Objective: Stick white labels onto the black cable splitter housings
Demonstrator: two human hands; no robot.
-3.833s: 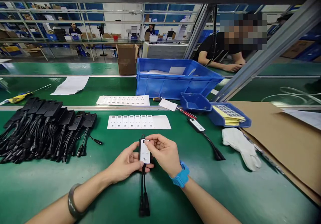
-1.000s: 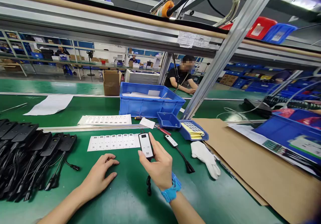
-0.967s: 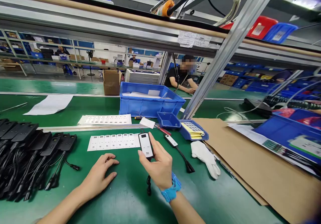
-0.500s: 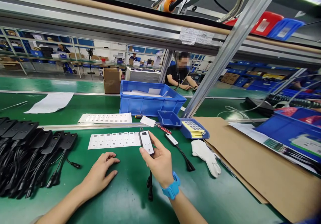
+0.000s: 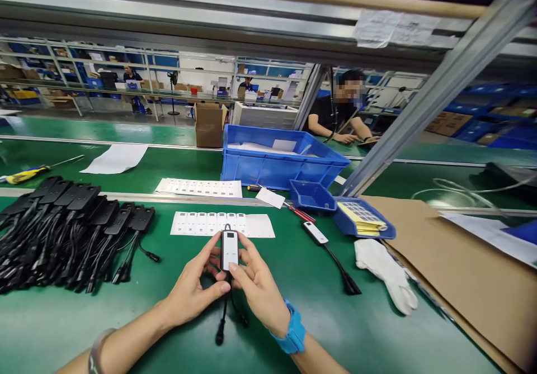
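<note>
A small black controller box with a white label on its face (image 5: 230, 249) stands upright between my hands, and its black cables with plugs (image 5: 220, 332) hang below. My right hand (image 5: 259, 290) grips its right side, thumb across the lower front. On the other side my left hand (image 5: 193, 282) has its fingers against the left edge and its thumb near the bottom. Just behind the box lies a sheet of white labels (image 5: 260, 226). A second labelled controller (image 5: 315, 232) rests on the green table to the right, its cable stretched toward me.
Several black controllers with cables (image 5: 84, 200) are piled at the left. A large blue bin (image 5: 281, 167), a small blue tray (image 5: 312, 196) and a tray of yellow label sheets (image 5: 388, 231) stand behind. A white glove (image 5: 386, 273) and cardboard (image 5: 461, 284) lie right. Another person (image 5: 335, 111) sits beyond.
My left hand has come off the table and joined the right hand at the controller. The box is now upright and a bit lower. The view has turned left.
</note>
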